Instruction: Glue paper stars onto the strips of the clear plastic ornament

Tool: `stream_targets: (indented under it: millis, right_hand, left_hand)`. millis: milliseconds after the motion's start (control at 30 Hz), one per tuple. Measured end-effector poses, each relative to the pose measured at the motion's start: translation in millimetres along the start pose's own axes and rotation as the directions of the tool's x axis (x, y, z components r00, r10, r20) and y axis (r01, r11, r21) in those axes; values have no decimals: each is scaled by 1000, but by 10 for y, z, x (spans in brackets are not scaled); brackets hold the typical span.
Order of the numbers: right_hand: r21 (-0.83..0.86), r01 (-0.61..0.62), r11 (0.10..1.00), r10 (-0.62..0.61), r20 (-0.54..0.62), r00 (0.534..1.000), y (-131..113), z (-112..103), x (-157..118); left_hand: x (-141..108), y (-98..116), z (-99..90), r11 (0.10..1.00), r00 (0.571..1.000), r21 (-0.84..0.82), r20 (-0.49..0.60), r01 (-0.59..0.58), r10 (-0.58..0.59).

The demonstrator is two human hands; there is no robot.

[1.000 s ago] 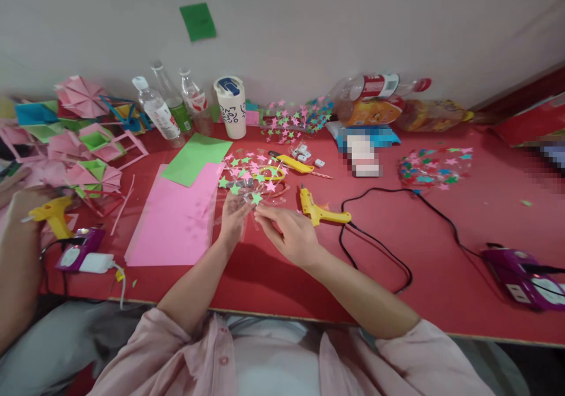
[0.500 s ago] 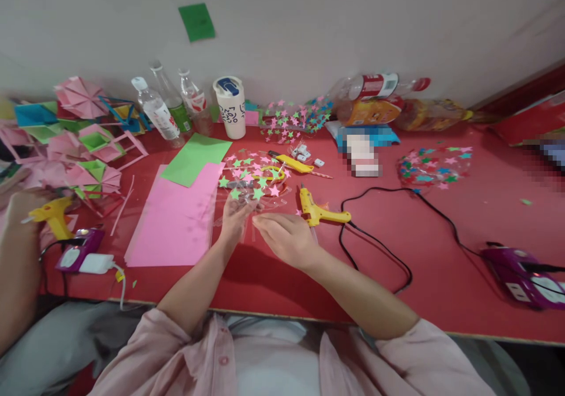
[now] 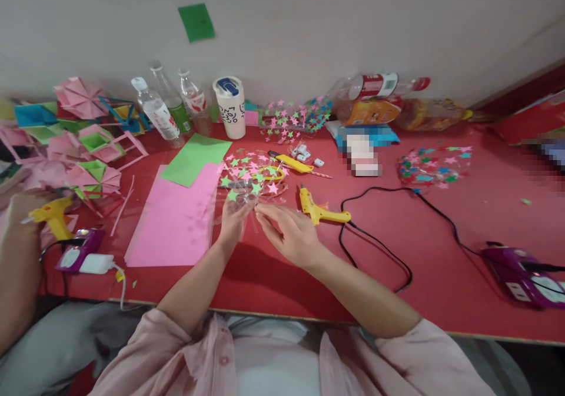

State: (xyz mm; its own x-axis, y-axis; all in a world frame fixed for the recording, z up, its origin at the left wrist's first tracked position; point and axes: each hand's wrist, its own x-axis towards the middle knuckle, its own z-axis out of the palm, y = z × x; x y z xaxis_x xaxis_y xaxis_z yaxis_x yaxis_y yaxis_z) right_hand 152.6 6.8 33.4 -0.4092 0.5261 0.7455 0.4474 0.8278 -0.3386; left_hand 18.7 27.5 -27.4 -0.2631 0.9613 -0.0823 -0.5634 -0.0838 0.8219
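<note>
Change since half a second ago: the right hand has lifted from lying flat on the table, its fingertips now up at the near edge of the star-covered clear piece; left hand in much the same place.

Head view, items:

1. Star-covered clear piece. See-through plastic, stuck over with small pink and pale green paper stars. It stands above the red table at mid-depth, just left of centre. Its far side overlaps a yellow ring-shaped object that cannot be made out.
2. Left hand. Fingers curled up around the near lower edge of the clear piece, gripping it.
3. Right hand. Thumb and forefinger narrowed to a pinch at the same edge, touching the left fingertips; whether they grip plastic or a single star cannot be told.
4. Yellow glue gun. Lying just right of the right hand, black cord looping off to the right.
5. Pink paper sheet. Flat, left of the hands; a green paper sheet overlaps its far corner.
6. White cup. Upright at the far edge, bottles to its left.
7. Loose star pile. Far right, well apart from the hands.
8. Another person's hand. At the far left, holding a second yellow glue gun.
</note>
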Motion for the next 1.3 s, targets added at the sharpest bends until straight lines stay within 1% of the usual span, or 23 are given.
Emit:
stream_targets:
  millis: [167, 233, 300, 400, 467, 567, 633, 667, 733, 800, 867, 967, 1100, 1233, 1300]
  right_hand:
    - [12, -21, 1000, 21, -9, 1000, 10, -6, -2]
    - [10, -9, 1000, 10, -14, 1000, 16, -15, -1]
    - [2, 22, 1000, -22, -11, 1000, 19, -42, 3]
    - [-50, 102, 994, -103, -16, 995, 8, -132, 27]
    - [-99, 133, 986, -138, -47, 989, -9, -220, 54]
    - [-134, 134, 982, -150, -120, 981, -21, -346, 101]
    - [-131, 116, 985, -134, -137, 982, -7, -389, 126]
    - [-129, 102, 986, -118, -118, 986, 7, -391, 134]
    - [-146, 72, 987, -73, -7, 997, 42, -357, 137]
    - [-196, 58, 979, -33, 129, 991, 76, -283, 120]
    - [-236, 65, 970, -14, 210, 978, 99, -193, 89]
    - [-236, 81, 968, -27, 225, 974, 110, -81, 35]
    - [-225, 100, 969, -48, 227, 973, 114, -17, -5]
    - [-287, 126, 949, -62, 221, 973, 141, 25, -21]
    - [-325, 152, 933, -81, 222, 972, 160, 53, -29]
  left_hand:
    - [9, -11, -4, 1000, 1000, 9, -15, -22, 22]
    - [12, -12, -8, 1000, 1000, 11, -11, -29, 29]
    - [14, -9, -16, 999, 999, 16, 15, -33, 33]
    - [21, 0, -29, 998, 997, 21, 64, -51, 49]
    - [28, 7, -36, 998, 995, 31, 75, -62, 60]
    - [36, 18, -40, 996, 996, 65, 65, -67, 63]
    - [38, 25, -39, 995, 997, 76, 51, -69, 65]
    - [37, 27, -37, 995, 997, 76, 44, -71, 68]
    - [37, 31, -35, 995, 997, 70, 41, -75, 72]
    - [38, 32, -33, 995, 996, 60, 39, -80, 78]
    - [39, 32, -31, 996, 997, 43, 28, -79, 78]
    - [35, 28, -23, 997, 998, 42, 21, -59, 59]
    - [23, 4, -11, 997, 998, 58, 44, -43, 41]
    - [12, -23, -20, 999, 999, 0, 22, -37, 37]
    - [8, -29, -29, 999, 999, -28, 31, -24, 25]
